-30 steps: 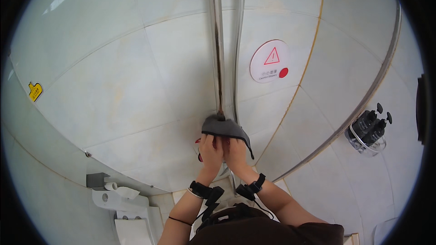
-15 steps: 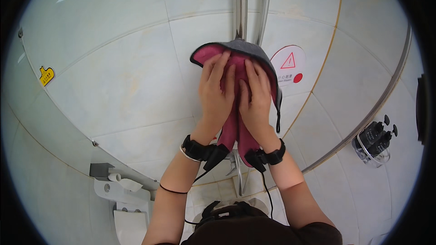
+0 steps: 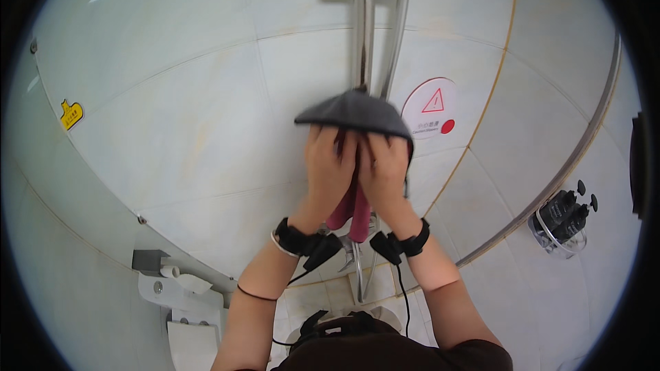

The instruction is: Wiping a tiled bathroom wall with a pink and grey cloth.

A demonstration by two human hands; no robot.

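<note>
A two-sided cloth (image 3: 357,111), grey on one face and pink on the other with black edging, is bunched in front of the shower fittings. My left hand (image 3: 328,165) and my right hand (image 3: 385,168) grip it side by side, thumbs close together. Its grey flap folds over my fingertips and hides them. Below my palms, the pink part hangs down between my wrists, in front of the tap (image 3: 349,251). A black strap with a cabled sensor sits on each wrist.
Behind the cloth runs a chrome shower rail (image 3: 364,34), with a thick fitting on top. A round warning sign (image 3: 430,106) is on the tiled wall. Dark pump bottles (image 3: 560,216) stand in a rack at right. A white toilet (image 3: 194,343) and paper roll (image 3: 196,282) are lower left.
Both hands have moved down slightly with the cloth. Its upper edge has flopped forward over my fingertips, so the grey face shows where pink did. Less pink hangs below.
</note>
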